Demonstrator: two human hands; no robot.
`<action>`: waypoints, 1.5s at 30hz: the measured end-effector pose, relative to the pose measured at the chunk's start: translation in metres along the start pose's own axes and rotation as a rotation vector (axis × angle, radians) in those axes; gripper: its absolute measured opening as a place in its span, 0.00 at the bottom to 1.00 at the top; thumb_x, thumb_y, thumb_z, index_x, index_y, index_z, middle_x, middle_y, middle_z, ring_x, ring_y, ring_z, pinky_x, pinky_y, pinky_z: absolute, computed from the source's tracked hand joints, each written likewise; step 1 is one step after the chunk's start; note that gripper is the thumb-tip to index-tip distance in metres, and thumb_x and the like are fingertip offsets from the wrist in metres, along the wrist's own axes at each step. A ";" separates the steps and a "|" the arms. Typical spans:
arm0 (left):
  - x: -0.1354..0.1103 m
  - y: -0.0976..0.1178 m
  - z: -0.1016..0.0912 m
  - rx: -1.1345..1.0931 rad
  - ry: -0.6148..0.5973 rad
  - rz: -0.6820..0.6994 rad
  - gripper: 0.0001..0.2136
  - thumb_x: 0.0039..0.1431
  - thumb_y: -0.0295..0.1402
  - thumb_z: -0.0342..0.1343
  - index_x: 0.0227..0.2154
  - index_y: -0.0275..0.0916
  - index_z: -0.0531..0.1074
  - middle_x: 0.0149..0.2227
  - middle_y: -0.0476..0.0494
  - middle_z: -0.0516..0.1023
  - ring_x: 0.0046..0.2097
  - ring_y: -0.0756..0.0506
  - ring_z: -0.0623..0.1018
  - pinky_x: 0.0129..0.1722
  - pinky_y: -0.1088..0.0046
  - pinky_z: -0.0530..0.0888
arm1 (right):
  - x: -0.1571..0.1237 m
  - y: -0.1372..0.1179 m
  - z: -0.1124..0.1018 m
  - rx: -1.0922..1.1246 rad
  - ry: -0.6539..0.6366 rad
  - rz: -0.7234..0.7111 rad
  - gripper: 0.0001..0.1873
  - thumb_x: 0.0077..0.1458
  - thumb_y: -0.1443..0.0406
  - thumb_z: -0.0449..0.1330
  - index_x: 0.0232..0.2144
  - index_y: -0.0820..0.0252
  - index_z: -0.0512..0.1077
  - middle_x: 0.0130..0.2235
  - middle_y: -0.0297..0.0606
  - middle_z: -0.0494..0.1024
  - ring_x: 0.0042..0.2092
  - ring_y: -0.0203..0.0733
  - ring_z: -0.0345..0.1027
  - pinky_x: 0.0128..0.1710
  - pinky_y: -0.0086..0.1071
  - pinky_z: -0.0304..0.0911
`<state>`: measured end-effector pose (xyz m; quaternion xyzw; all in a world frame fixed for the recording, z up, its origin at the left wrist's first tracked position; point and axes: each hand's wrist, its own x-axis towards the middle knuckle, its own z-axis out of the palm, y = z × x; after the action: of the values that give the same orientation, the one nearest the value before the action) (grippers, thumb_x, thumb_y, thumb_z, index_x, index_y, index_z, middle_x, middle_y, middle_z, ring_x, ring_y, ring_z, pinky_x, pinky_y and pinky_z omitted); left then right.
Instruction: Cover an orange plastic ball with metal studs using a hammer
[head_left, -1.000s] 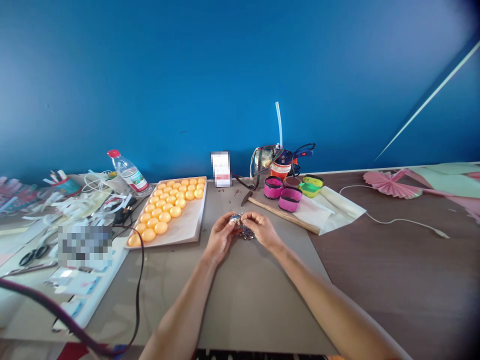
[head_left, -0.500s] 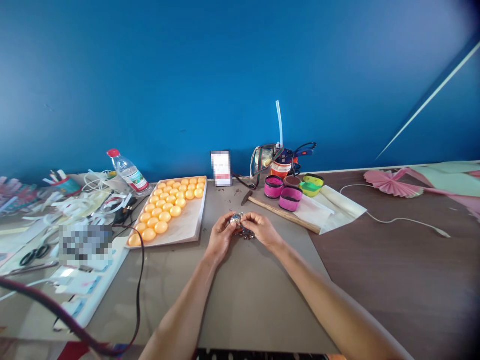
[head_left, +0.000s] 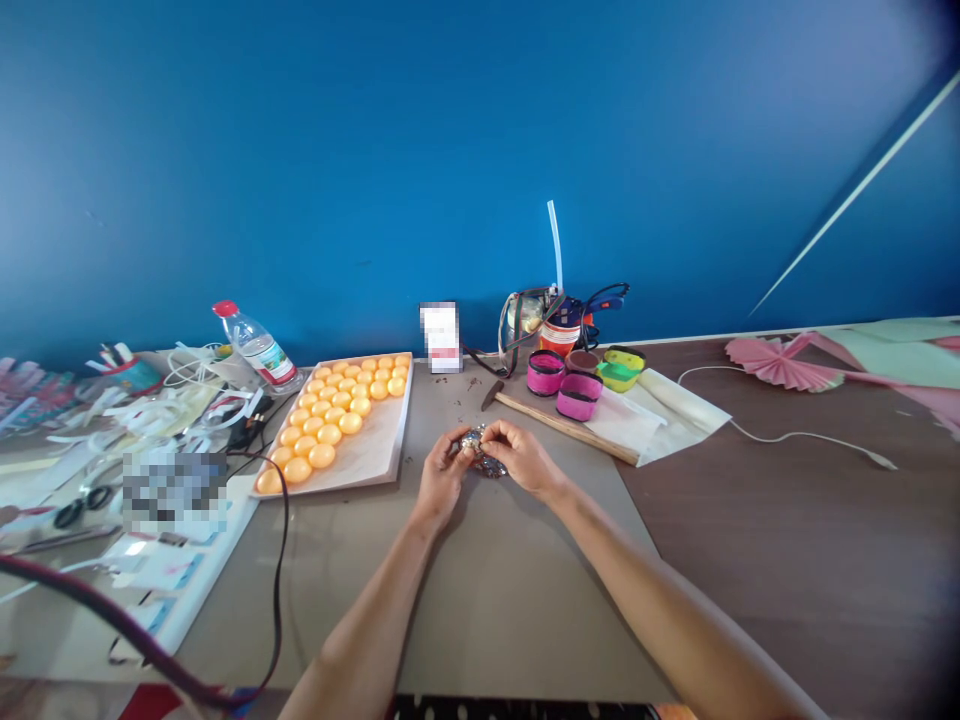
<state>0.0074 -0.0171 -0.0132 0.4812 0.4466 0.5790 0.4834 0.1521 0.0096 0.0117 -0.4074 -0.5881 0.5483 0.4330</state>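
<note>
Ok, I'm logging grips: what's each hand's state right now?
Left hand: closed, holding a shiny silvery object.
Right hand: pinched closed at that object; exact grip unclear.

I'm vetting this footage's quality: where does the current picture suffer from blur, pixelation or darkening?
Head view: the far-left clutter, scissors included, looks smeared; head view: the upright white rectangle is pixelated; head view: right-hand corners darken; head view: the shiny piece between left hand and right hand lacks clear detail.

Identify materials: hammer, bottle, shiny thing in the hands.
Hammer: handle likely wood, dull and tan; head dark, probably metal.
Bottle: glossy clear plastic, apparently, by its see-through wall.
Shiny thing: bright silvery glints suggest metal or metallized plastic; too small to settle.
</note>
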 end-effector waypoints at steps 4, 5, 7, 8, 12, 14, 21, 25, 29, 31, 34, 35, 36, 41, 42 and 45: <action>-0.001 -0.002 -0.001 -0.006 -0.001 0.007 0.18 0.51 0.40 0.57 0.44 0.38 0.70 0.41 0.41 0.74 0.41 0.45 0.73 0.41 0.69 0.70 | 0.000 -0.002 -0.001 -0.061 -0.020 -0.030 0.06 0.45 0.63 0.55 0.26 0.59 0.65 0.26 0.29 0.68 0.29 0.33 0.61 0.32 0.28 0.58; -0.001 -0.003 -0.002 0.019 -0.001 0.019 0.18 0.52 0.40 0.57 0.45 0.38 0.70 0.42 0.41 0.74 0.41 0.45 0.73 0.42 0.69 0.70 | 0.000 -0.002 -0.001 -0.075 -0.019 -0.039 0.05 0.45 0.63 0.55 0.26 0.59 0.65 0.26 0.29 0.68 0.29 0.33 0.61 0.33 0.28 0.58; -0.001 -0.002 -0.003 0.076 -0.005 0.041 0.18 0.52 0.39 0.57 0.45 0.38 0.69 0.42 0.41 0.74 0.42 0.45 0.73 0.43 0.69 0.70 | 0.000 -0.003 -0.001 -0.098 -0.018 -0.051 0.05 0.44 0.63 0.54 0.26 0.59 0.65 0.26 0.29 0.67 0.30 0.33 0.61 0.33 0.28 0.57; -0.001 -0.001 -0.003 0.100 -0.006 0.049 0.18 0.52 0.39 0.57 0.45 0.37 0.69 0.42 0.41 0.74 0.42 0.45 0.73 0.43 0.70 0.70 | 0.000 -0.003 -0.001 -0.105 -0.017 -0.052 0.05 0.44 0.63 0.54 0.26 0.59 0.64 0.26 0.29 0.67 0.29 0.33 0.60 0.33 0.28 0.57; -0.002 0.002 -0.003 0.138 -0.012 0.055 0.18 0.52 0.39 0.57 0.44 0.37 0.69 0.40 0.42 0.75 0.40 0.46 0.74 0.41 0.70 0.70 | -0.001 -0.005 -0.001 -0.115 -0.017 -0.039 0.05 0.44 0.63 0.53 0.26 0.59 0.63 0.25 0.28 0.67 0.29 0.32 0.59 0.32 0.28 0.57; -0.002 0.003 -0.002 0.133 -0.015 0.052 0.18 0.52 0.39 0.57 0.44 0.37 0.69 0.39 0.42 0.75 0.40 0.46 0.74 0.41 0.70 0.70 | -0.002 -0.006 -0.001 -0.130 0.001 -0.034 0.05 0.43 0.64 0.54 0.26 0.59 0.63 0.25 0.28 0.66 0.28 0.32 0.59 0.31 0.27 0.56; -0.002 0.007 0.007 -0.198 0.000 -0.054 0.18 0.49 0.38 0.60 0.43 0.39 0.71 0.40 0.44 0.76 0.40 0.46 0.74 0.41 0.69 0.71 | 0.002 -0.001 0.001 0.084 0.043 -0.005 0.11 0.41 0.59 0.58 0.24 0.57 0.60 0.24 0.28 0.64 0.27 0.33 0.58 0.29 0.29 0.57; -0.003 0.018 0.009 -0.451 -0.079 -0.193 0.18 0.48 0.36 0.61 0.43 0.38 0.70 0.38 0.43 0.76 0.38 0.47 0.75 0.42 0.67 0.71 | 0.007 0.006 -0.008 0.348 0.133 -0.031 0.14 0.43 0.54 0.59 0.25 0.56 0.60 0.23 0.29 0.63 0.26 0.34 0.58 0.30 0.31 0.59; -0.004 0.025 0.008 -0.510 -0.141 -0.222 0.18 0.47 0.35 0.62 0.43 0.38 0.70 0.41 0.41 0.75 0.35 0.49 0.75 0.38 0.71 0.71 | 0.010 0.019 -0.024 0.297 0.306 -0.098 0.12 0.45 0.55 0.59 0.27 0.57 0.64 0.23 0.29 0.64 0.26 0.33 0.59 0.31 0.31 0.58; -0.003 0.025 0.006 -0.531 -0.136 -0.204 0.18 0.47 0.33 0.62 0.42 0.39 0.69 0.40 0.43 0.75 0.33 0.51 0.74 0.35 0.73 0.70 | 0.011 0.025 -0.030 0.241 0.369 -0.121 0.12 0.47 0.56 0.58 0.27 0.58 0.66 0.23 0.29 0.64 0.27 0.34 0.59 0.31 0.30 0.58; -0.002 0.023 0.004 -0.559 -0.113 -0.195 0.17 0.47 0.30 0.62 0.41 0.39 0.70 0.34 0.48 0.74 0.31 0.52 0.74 0.33 0.75 0.70 | 0.012 0.030 -0.032 0.181 0.389 -0.131 0.11 0.47 0.57 0.58 0.28 0.59 0.66 0.22 0.29 0.65 0.26 0.34 0.60 0.30 0.30 0.57; -0.001 0.022 0.003 -0.564 -0.107 -0.203 0.16 0.47 0.30 0.62 0.41 0.39 0.70 0.33 0.48 0.74 0.31 0.52 0.75 0.33 0.75 0.70 | 0.013 0.030 -0.032 0.157 0.384 -0.133 0.11 0.47 0.57 0.57 0.28 0.59 0.67 0.22 0.29 0.65 0.26 0.34 0.59 0.30 0.30 0.57; -0.001 0.022 0.002 -0.568 -0.106 -0.214 0.17 0.48 0.30 0.62 0.42 0.39 0.69 0.34 0.48 0.74 0.32 0.51 0.75 0.34 0.75 0.70 | 0.013 0.030 -0.031 0.130 0.380 -0.137 0.11 0.47 0.57 0.57 0.28 0.59 0.66 0.22 0.29 0.65 0.26 0.33 0.59 0.29 0.30 0.57; -0.002 0.026 0.000 -0.582 -0.137 -0.253 0.21 0.49 0.32 0.60 0.48 0.42 0.66 0.45 0.42 0.74 0.38 0.47 0.76 0.37 0.71 0.70 | 0.010 0.028 -0.028 -0.023 0.335 -0.164 0.11 0.48 0.56 0.56 0.27 0.59 0.67 0.23 0.31 0.66 0.27 0.34 0.58 0.28 0.29 0.56; -0.002 0.027 0.000 -0.582 -0.144 -0.253 0.21 0.49 0.32 0.60 0.48 0.42 0.67 0.46 0.41 0.73 0.39 0.47 0.76 0.37 0.71 0.70 | 0.009 0.027 -0.028 -0.058 0.318 -0.172 0.11 0.49 0.57 0.56 0.28 0.59 0.67 0.24 0.31 0.66 0.27 0.35 0.58 0.28 0.29 0.56; -0.001 0.028 -0.001 -0.592 -0.163 -0.254 0.19 0.48 0.32 0.61 0.45 0.40 0.68 0.47 0.40 0.73 0.40 0.46 0.76 0.38 0.71 0.70 | 0.007 0.025 -0.026 -0.189 0.269 -0.223 0.09 0.50 0.59 0.55 0.30 0.59 0.68 0.27 0.33 0.68 0.30 0.36 0.60 0.31 0.30 0.57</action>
<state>0.0027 -0.0221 0.0138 0.3048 0.2754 0.5785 0.7047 0.1753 0.0254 -0.0124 -0.4483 -0.6154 0.3798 0.5254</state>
